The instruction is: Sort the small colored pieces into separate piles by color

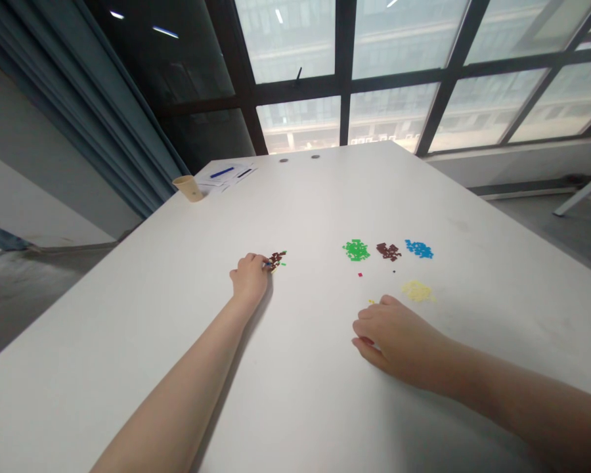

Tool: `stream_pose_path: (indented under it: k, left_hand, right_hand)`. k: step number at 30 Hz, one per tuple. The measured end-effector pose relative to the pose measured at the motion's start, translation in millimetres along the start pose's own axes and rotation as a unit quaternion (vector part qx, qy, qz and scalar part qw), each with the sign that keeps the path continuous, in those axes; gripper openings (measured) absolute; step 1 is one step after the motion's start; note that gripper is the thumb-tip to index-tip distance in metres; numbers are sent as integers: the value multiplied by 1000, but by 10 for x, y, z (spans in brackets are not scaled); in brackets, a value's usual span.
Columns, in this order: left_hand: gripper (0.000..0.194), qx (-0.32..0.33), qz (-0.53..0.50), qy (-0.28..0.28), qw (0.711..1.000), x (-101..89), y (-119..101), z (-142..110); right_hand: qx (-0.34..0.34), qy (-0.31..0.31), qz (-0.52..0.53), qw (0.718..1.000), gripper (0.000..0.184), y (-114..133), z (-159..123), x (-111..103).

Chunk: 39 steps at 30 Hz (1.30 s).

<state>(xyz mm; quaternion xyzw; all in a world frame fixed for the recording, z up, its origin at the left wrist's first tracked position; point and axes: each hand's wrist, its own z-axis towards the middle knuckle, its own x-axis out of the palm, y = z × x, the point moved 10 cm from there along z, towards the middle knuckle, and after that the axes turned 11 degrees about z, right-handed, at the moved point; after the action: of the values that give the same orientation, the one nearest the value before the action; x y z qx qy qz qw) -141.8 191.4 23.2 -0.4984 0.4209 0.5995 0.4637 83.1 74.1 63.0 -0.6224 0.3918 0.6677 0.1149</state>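
Just beside the left hand, brown pieces trail up-right

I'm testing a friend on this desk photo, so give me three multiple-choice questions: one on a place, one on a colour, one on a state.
1. Which pile lies between the green pile and the blue pile?
A) brown B) yellow C) red
2. What colour is the lone small piece below the green pile?
A) yellow B) red C) blue
3. What is the left hand doing?
A) gripping a paper cup B) lying flat on papers C) reaching a small brown cluster
1: A, the brown pile sits mid-row.
2: B, it shows red.
3: C, its fingertips meet the cluster.
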Motion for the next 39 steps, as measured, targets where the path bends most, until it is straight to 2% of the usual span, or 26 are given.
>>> stream_pose_path:
  k: [9, 12, 15, 18, 21, 24, 26, 29, 34, 39]
  left_hand:
    - [24, -4, 8, 5, 1000, 53, -32, 3]
    - [23, -13, -10, -12, 1000, 20, -19, 16]
    - [21, -3, -85, -45, 995, -80, -40, 14]
    - [18, 39, -199, -53, 978, -163, -162, -19]
    - [17, 87, -348, -7, 933, -198, -394, -109]
    - [20, 113, -514, 96, 845, -207, -681, -284]
    - [21, 115, -581, 160, 790, -225, -844, -435]
    - [20, 115, -633, 222, 733, -260, -998, -639]
    - [18, 106, -685, 277, 666, -249, -1127, -830]
    - [18, 83, -714, 303, 626, -249, -1190, -907]
  right_hand:
    - [-1, 7, -8, 1000, 22, -2, 8, 30]
    - [-4, 5, -9, 1000, 22, -2, 7, 31]
    - [0, 8, -9, 1000, 22, 5, 17, 21]
    - [6, 17, -12, 1000, 22, 13, 30, 22]
    - [6, 25, -18, 1000, 22, 24, 31, 35]
    - [4, 30, -19, 999, 23, 28, 23, 55]
    - [4, 32, -17, 999, 23, 28, 19, 70]
    - [8, 37, -14, 999, 22, 23, 19, 94]
    - [13, 46, -9, 999, 23, 15, 27, 121]
    - [15, 53, -3, 998, 22, 16, 21, 131]
